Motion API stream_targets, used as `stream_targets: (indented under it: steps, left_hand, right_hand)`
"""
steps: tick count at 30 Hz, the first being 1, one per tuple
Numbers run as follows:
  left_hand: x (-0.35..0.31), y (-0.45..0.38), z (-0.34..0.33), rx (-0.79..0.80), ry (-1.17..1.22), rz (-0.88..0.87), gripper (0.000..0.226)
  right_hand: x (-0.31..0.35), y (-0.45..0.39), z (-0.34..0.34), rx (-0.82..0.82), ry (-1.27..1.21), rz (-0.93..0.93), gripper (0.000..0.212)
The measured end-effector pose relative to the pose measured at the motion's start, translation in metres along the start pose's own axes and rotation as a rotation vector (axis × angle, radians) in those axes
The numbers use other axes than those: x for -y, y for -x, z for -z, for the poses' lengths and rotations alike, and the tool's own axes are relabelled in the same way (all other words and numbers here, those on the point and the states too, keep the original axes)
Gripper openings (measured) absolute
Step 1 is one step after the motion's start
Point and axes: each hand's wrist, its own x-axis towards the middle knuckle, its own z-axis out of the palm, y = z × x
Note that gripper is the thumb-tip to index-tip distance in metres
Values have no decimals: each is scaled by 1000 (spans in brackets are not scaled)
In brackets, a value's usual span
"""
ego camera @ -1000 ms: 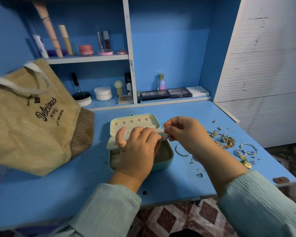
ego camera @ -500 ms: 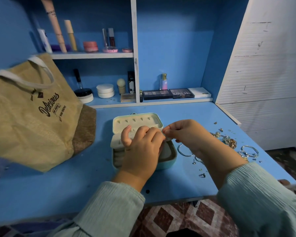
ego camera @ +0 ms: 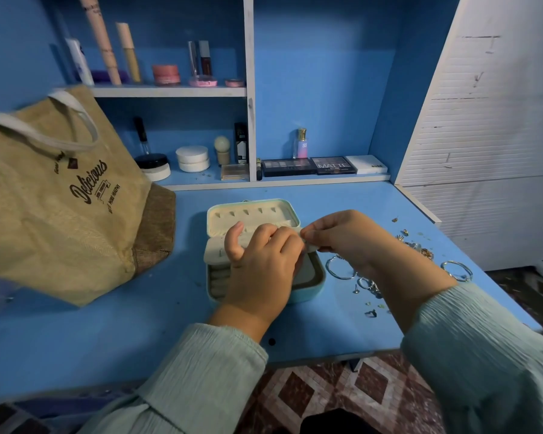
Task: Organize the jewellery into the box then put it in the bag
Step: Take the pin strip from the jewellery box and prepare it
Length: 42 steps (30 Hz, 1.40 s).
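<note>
A pale green jewellery box [ego camera: 317, 285] lies open in the middle of the blue table, its lid [ego camera: 251, 213] tipped back. A cream insert panel [ego camera: 215, 250] stands raised across the box. My left hand [ego camera: 264, 270] grips this panel from the front, fingers curled over its top edge. My right hand [ego camera: 348, 239] pinches the panel's right end. Loose jewellery [ego camera: 420, 249] is scattered to the right, with silver hoops [ego camera: 339, 270] and a bangle [ego camera: 456, 270]. The jute bag [ego camera: 54, 198] stands at the left.
Cosmetics fill the shelves behind: palettes [ego camera: 308, 166], a perfume bottle [ego camera: 301, 144], jars [ego camera: 192, 158] and tubes [ego camera: 129, 51]. A white slatted cabinet [ego camera: 489, 120] closes off the right side. The table's front edge [ego camera: 295, 358] is near my sleeves.
The camera has moved slightly, so the scene sits a little higher and more to the right. Both hands keep their hold on the insert panel over the box.
</note>
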Motion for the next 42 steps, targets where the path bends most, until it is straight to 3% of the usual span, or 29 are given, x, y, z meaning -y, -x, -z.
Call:
stream_targets:
  steps: [21,26,32,42]
  left_hand:
    - [7,1,6,1,57,-53,18]
    - [7,2,6,-2,59,-50,16]
    - [7,4,4,0,24,-55,14]
    - [7,3,5,-39,16,-30,15]
  right_hand:
    - [7,14,-3,-19,-18,-69,9]
    - [3,12,-2,-13,94,-38,8]
    - [11,12,0,18,418,53,13]
    - [25,10,8,170,742,242,10]
